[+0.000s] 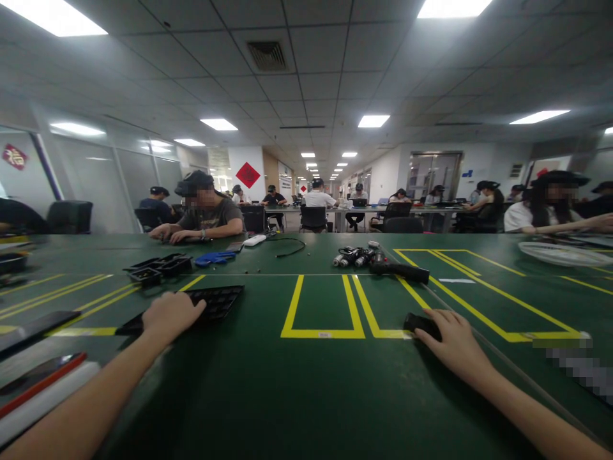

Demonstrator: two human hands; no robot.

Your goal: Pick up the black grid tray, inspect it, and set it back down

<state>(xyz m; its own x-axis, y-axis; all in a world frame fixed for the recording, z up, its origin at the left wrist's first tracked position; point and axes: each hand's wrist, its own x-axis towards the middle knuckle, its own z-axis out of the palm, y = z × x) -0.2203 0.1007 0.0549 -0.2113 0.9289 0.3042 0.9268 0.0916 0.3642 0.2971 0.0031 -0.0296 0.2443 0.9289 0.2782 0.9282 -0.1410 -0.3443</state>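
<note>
My left hand (pixel 170 316) rests, fingers curled, on a flat black gridded tray (pixel 218 300) lying on the green table (pixel 306 383). My right hand (pixel 453 345) lies on the table with its fingers closed round a small black object (pixel 420 324) beside a yellow taped rectangle (pixel 322 305). Further out lie several small black and silver cylindrical parts (pixel 354 257) and a black handheld tool (pixel 400 271).
Black compartment trays (pixel 158 267), blue gloves (pixel 214 257), a white remote-like item (pixel 253 240) and a black cable (pixel 290 246) lie across the table. A person (pixel 204 214) sits opposite on the left, another person (pixel 550 207) on the right. Phones (pixel 38 377) lie at my left.
</note>
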